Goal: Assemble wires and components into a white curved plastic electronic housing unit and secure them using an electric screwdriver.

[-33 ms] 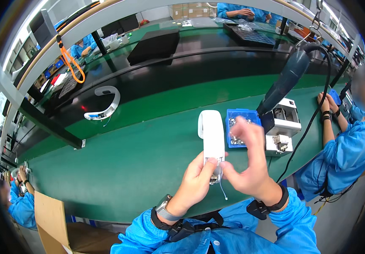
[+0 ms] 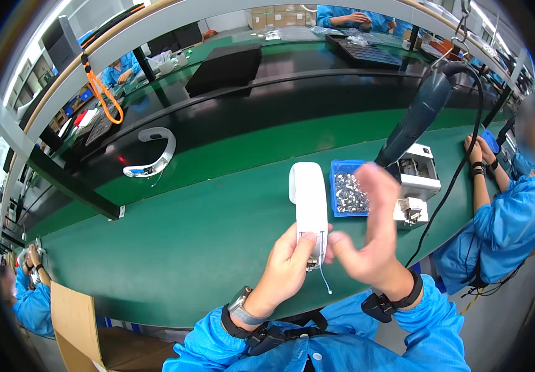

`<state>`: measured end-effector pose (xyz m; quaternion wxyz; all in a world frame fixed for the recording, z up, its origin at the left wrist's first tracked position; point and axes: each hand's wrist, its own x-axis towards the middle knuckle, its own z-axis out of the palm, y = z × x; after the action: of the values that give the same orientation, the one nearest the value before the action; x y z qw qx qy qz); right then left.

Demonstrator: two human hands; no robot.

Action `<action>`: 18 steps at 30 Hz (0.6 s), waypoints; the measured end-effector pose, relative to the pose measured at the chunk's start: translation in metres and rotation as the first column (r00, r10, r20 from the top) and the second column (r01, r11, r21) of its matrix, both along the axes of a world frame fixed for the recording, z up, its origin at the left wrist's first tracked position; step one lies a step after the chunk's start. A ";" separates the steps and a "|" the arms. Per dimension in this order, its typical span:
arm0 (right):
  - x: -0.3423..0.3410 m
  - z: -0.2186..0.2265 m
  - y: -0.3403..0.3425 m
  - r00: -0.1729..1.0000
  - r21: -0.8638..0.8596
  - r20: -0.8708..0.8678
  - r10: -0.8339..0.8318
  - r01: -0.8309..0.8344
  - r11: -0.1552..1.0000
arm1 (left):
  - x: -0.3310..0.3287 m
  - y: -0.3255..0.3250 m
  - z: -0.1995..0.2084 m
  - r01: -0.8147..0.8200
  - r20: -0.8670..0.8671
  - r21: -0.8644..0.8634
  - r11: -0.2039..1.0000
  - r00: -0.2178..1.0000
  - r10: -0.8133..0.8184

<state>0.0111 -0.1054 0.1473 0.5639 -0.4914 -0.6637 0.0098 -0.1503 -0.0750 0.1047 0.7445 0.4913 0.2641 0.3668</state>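
A white curved plastic housing (image 2: 309, 198) stands out lengthwise from my left hand (image 2: 285, 266), which grips its near end with the thumb on top. At that end is a small metal part (image 2: 312, 264), and a thin pale cable (image 2: 324, 280) hangs down from it. My right hand (image 2: 370, 248) is just to the right, thumb and fingers spread, with nothing seen in it; its raised fingers are blurred. Behind those fingers lies a blue bin (image 2: 334, 204) of small shiny metal pieces (image 2: 349, 193), partly covered by the hand.
An electric screwdriver (image 2: 417, 115) hangs on its cord above a white machine (image 2: 421, 180), right of the bin. Another curved white piece (image 2: 162, 155) rests at the far left. A cardboard box (image 2: 75, 316) stands at the lower left. A co-worker (image 2: 503, 211) sits on the right.
My right hand has shifted slightly to the right, away from the housing, uncovering more of the bin. My left hand and the housing have barely moved.
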 end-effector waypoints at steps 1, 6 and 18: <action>0.017 -0.016 0.007 0.999 0.066 -0.050 -0.021 0.024 0.997 | 0.001 0.001 -0.002 0.003 -0.002 0.001 1.000 1.000 -0.003; 0.076 0.037 0.048 0.964 0.284 -0.236 -0.122 0.188 0.940 | 0.005 0.001 0.004 0.030 -0.029 0.007 1.000 0.999 -0.030; 0.174 0.089 0.038 0.763 -0.154 -0.603 0.233 -0.398 0.904 | 0.020 0.002 0.019 0.061 -0.165 0.036 0.998 0.985 -0.054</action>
<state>0.1847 -0.0678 0.2358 0.6530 -0.4183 -0.5297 0.3436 -0.1299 -0.0734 0.1238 0.7202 0.5424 0.3028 0.3089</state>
